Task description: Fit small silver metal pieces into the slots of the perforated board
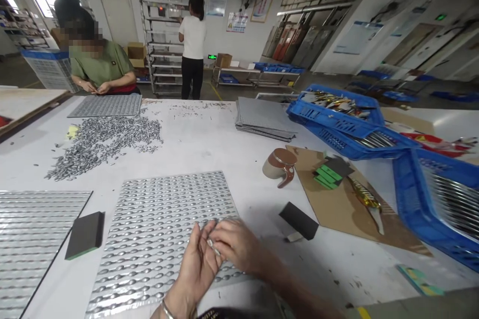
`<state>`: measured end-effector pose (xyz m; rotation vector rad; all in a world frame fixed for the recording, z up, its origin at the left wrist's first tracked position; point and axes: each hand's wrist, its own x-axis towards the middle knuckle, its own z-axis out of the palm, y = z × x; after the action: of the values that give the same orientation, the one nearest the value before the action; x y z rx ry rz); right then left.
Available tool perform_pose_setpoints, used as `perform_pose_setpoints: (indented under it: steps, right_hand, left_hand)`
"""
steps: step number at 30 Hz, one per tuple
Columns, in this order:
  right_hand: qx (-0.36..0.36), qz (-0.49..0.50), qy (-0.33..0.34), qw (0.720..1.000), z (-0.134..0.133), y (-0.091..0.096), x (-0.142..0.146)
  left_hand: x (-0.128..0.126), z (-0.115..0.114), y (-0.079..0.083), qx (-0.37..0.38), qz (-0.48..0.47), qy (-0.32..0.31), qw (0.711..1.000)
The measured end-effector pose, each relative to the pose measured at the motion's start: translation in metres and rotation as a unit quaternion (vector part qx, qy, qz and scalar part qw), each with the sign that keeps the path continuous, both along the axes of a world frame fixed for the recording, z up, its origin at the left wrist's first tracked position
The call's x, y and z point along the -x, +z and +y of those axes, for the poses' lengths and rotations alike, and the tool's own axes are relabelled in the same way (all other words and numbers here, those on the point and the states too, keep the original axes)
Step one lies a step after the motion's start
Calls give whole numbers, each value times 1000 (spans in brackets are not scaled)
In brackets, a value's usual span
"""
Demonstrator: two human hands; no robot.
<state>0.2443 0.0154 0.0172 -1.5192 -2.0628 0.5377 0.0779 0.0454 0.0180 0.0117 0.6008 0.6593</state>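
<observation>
1. White desk (209, 149), cut off at the left, right and near edges; far corners hard to follow.
2. Blue crates (337, 124) stacked and tilted at right, holding long metal pieces, too blurred to name; nearest crate (434, 204) cut off by the right edge.
3. Dimpled tray (160, 239) in front, every pocket filled with a small silver piece; near edge hidden under both hands. Second tray (33, 239) at left, cut off.
4. Loose heap of silver pieces (101, 144) on the far left of the desk.
5. Left hand (196, 264) palm up, fingers loosely curled; wrist cut off below.
6. Right hand (234, 244) pinching a small silver piece (214, 246) against the left palm, mostly hidden by fingertips, over the tray's near right corner.
</observation>
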Motion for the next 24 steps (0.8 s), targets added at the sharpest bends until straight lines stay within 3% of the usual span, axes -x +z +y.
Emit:
perform_pose_setpoints:
  steps: [3,5,11,14,18,24]
  right_hand:
    - [-3,-58,3,998,-17,1,18]
    - [4,-40,-16,999,-23,-5,22]
    - [51,116,-190,973,-22,-22,1]
    - [49,153,-238,958,-13,-23,-26]
    - [82,188,-245,948,5,-26,-63]
    - [41,118,-329,936,48,-57,-87]
  left_hand:
    - [-1,-6,-6,10,11,-34,999]
    - [-2,-9,-10,-11,15,-59,998]
    - [-2,-14,-13,-112,72,-85,987]
    - [-2,-13,-17,-110,91,-100,985]
    - [-3,-12,-23,-111,113,-99,982]
    - [-4,-14,-28,-109,118,-100,982]
